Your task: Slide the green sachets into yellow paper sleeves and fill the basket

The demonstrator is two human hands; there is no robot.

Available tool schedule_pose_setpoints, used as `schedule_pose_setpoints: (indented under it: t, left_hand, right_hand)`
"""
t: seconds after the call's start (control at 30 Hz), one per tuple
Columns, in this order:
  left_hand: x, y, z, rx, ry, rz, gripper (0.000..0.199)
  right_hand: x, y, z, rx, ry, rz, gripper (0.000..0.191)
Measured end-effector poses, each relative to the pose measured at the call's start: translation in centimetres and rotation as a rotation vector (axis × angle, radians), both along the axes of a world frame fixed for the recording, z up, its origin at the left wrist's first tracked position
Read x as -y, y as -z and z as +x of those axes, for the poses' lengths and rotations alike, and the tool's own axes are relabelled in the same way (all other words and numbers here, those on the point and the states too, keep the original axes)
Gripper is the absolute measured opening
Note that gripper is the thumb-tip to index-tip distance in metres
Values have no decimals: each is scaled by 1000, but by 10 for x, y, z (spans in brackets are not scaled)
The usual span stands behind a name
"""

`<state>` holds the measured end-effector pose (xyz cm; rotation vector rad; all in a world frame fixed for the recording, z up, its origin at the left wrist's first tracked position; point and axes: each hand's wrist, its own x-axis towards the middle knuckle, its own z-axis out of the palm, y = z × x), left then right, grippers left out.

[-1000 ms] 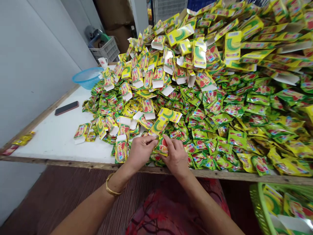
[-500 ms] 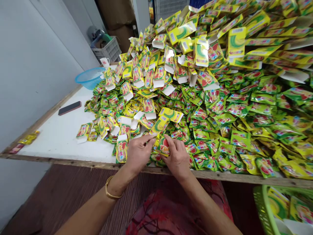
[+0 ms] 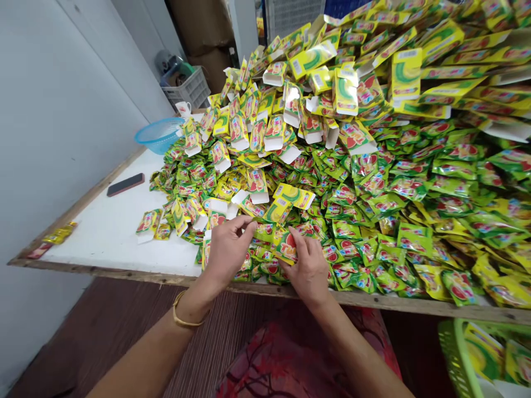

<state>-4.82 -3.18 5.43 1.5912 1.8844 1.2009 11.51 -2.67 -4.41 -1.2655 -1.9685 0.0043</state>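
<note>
My right hand (image 3: 310, 270) holds a small yellow and green carton (image 3: 287, 247) with red watermelon print, thumb and fingers on its sides, above the table's front edge. Left of it, my left hand (image 3: 229, 247) has its thumb and forefinger pinched together at the edge of a green sachet (image 3: 264, 230); whether it grips that sachet I cannot tell. Behind my left hand a carton with a white flap (image 3: 217, 211) is partly hidden. Two yellow cartons (image 3: 293, 195) lie just beyond my fingers, on a heap of green sachets (image 3: 344, 194).
Many flat and opened cartons (image 3: 347, 94) are piled at the back right. On the white table (image 3: 108, 240) lie a dark phone (image 3: 125, 184) and a yellow-red packet (image 3: 60, 234). A blue basket (image 3: 160, 138) stands back left; a green basket (image 3: 456, 354) holds cartons below right.
My left hand has drawn away to the left from the carton, widening the gap between my hands. The right hand still holds the carton. The whole view has shifted slightly.
</note>
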Motion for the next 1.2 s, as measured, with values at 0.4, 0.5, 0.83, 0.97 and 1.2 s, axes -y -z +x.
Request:
schedule_pose_setpoints:
  t: [0.4,0.5,0.83,0.97,1.2]
  left_hand:
    - [-1,10,8,-42,129,-172,18]
    - [-1,11,7,-73,106,-185,18]
    - [8,22,17,-321,16,9,17]
    - [5,25,14,-327,61,30,15]
    - [4,27,10,-353,53,15,22]
  right_hand:
    - [2,-1,1,81,-66,12,56]
    - [2,0,1,83,-64,30,54]
    - [3,-1,0,150,-23,58,53]
    - [3,-2,0,148,-21,81,51]
    - [3,-1,0,126,-8,103,50]
